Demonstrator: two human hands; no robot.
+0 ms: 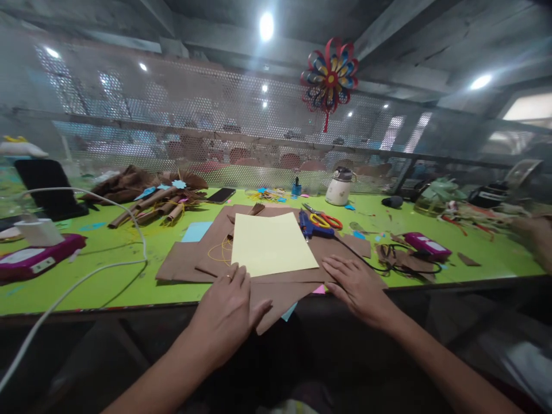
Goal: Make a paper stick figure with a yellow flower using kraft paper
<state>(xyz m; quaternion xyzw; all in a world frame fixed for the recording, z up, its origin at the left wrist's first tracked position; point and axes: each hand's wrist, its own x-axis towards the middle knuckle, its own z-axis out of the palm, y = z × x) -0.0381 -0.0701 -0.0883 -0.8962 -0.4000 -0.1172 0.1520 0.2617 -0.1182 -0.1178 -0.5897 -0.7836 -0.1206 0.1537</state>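
A pale yellow sheet of paper point(271, 244) lies over several pieces of brown paper point(181, 261) at the front of the green table. My left hand point(228, 307) rests with its fingertips at the sheet's lower left corner, thumb apart. Near the lower right corner, my right hand point(356, 284) lies flat on the brown paper, its fingers stretched out. Just beyond the sheet's right side are a blue glue gun point(317, 225) and scissors point(331, 221) with orange and yellow handles. Yellow string point(219, 252) shows at the sheet's left edge.
Rolled brown paper pieces point(150, 210) and a phone point(222, 196) lie at the back left. A white bottle point(338, 187) stands at the back. A white cable point(140, 230) crosses the left side. Purple power strips point(426, 246) sit on both sides.
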